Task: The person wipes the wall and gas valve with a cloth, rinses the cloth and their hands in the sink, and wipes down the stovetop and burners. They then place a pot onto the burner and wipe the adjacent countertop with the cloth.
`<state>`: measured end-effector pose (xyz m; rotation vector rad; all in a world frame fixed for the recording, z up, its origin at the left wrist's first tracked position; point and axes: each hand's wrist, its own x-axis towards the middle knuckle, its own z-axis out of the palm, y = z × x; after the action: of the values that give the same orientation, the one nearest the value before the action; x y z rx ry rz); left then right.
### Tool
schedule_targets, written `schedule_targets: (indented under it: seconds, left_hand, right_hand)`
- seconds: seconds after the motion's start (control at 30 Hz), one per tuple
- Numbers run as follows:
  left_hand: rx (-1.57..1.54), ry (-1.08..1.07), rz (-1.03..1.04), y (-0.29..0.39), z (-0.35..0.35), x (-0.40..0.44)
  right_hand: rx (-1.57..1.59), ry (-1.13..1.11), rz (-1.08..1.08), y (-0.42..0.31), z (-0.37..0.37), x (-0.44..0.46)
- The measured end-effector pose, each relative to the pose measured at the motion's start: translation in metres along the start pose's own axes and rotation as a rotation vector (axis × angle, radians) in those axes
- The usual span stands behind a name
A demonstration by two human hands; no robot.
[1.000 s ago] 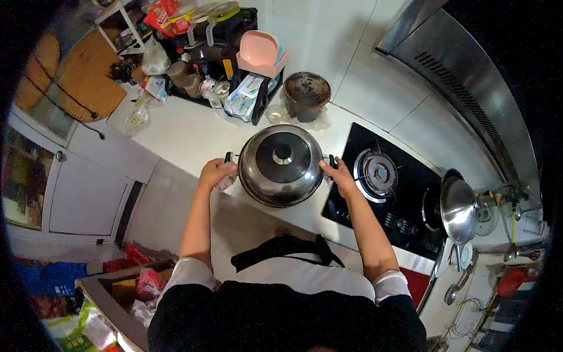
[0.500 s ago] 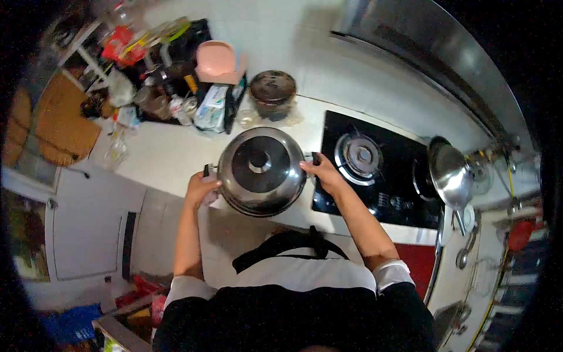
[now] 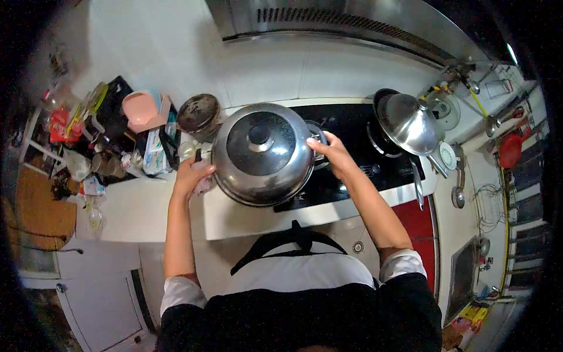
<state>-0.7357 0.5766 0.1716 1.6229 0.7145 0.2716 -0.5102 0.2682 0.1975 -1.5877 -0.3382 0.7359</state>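
Note:
A large steel pot (image 3: 264, 185) with a domed lid (image 3: 260, 144) and a black knob is held between my two hands over the counter's edge. My left hand (image 3: 193, 176) is wrapped round the pot's left handle, with a pinkish cloth-like thing under the fingers. On the other side, my right hand (image 3: 330, 154) grips the right handle. The pot overlaps the left part of the black gas stove (image 3: 346, 117) and hides most of its left burner. Whether its base touches anything is hidden.
A steel-lidded wok (image 3: 410, 126) sits on the right burner. Behind the pot stands a dark, stained pot (image 3: 198, 114). Pink basins (image 3: 141, 110) and a crowded rack are at the left. The range hood (image 3: 352, 29) hangs above; ladles and a red pan (image 3: 511, 149) are at the right.
The view has turned toward the stove. Both hands have carried the lidded pot rightward from the bare counter, so it now overlaps the stove's left part.

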Motion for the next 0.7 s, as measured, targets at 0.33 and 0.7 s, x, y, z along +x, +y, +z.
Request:
schedule_targets:
  seconds: [0.33, 0.7]
  left_hand:
    - [0.051, -0.304, 0.031, 0.03, 0.116, 0.121]
    - [0.099, -0.261, -0.013, 0.033, 0.161, 0.16]
  right_hand:
    - [0.077, 0.344, 0.099, -0.002, -0.103, 0.002]
    - [0.149, 0.372, 0.075, 0.031, -0.137, 0.033]
